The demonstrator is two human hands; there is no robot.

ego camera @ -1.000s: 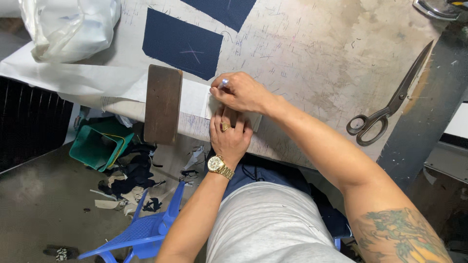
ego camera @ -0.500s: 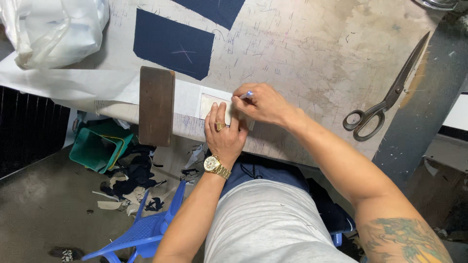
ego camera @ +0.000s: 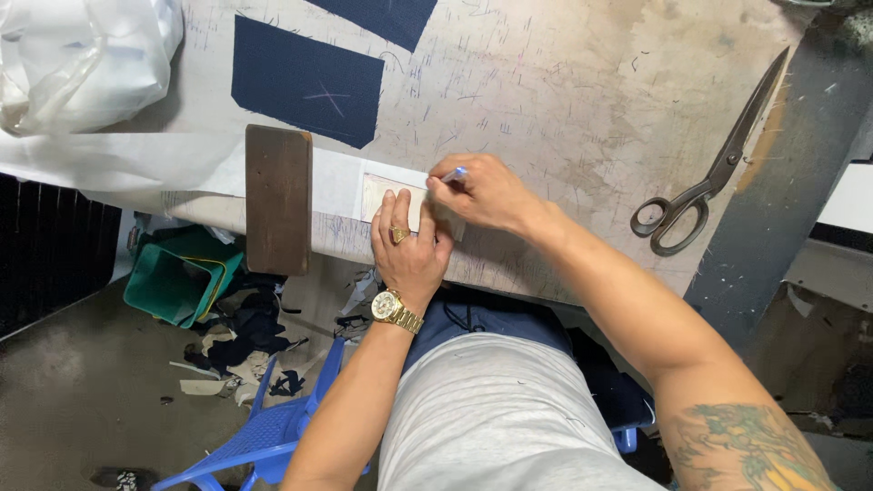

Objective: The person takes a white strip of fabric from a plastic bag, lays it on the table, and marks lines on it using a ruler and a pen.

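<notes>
1. The left hand (ego camera: 407,245) lies flat, fingers spread, pressing a pale card template (ego camera: 389,196) onto the white cloth strip (ego camera: 335,180) at the table's near edge.
2. The right hand (ego camera: 484,193) pinches a pen (ego camera: 453,174), tip at the template.
3. A wooden block (ego camera: 278,198) weights the strip.
4. Scissors (ego camera: 711,173) lie well apart.

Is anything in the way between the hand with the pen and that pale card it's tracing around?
Nothing visible. The right hand has the pen at the card, which the left hand presses flat. The wooden block sits off to the side.
</notes>
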